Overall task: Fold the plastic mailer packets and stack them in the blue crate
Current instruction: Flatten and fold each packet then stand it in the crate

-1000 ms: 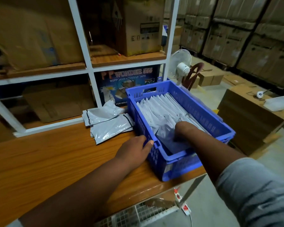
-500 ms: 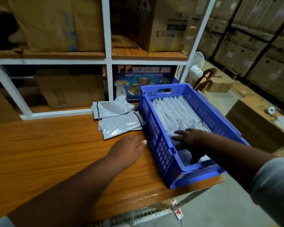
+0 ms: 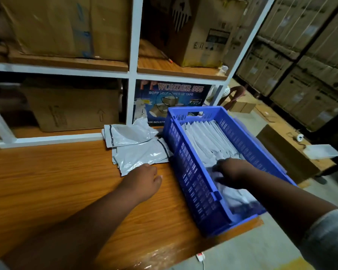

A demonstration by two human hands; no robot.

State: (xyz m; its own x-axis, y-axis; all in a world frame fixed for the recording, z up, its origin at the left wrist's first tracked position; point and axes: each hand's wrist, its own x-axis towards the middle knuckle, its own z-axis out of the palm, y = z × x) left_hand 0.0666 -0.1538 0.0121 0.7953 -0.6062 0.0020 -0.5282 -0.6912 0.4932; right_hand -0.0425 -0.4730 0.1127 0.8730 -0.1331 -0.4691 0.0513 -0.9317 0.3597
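Grey plastic mailer packets (image 3: 207,141): a filed row in the blue slatted plastic crate (image 3: 191,188), more loose on the wooden table (image 3: 47,182).

Head view: the right hand (image 3: 232,172) presses spread fingers on the row's near end, gripping nothing; the left hand (image 3: 144,178), loosely curled, touches the nearest unfolded loose packet (image 3: 141,156), holding nothing I can see. The crate overhangs the table corner; a hard press could tip it, and slick packets may slump.
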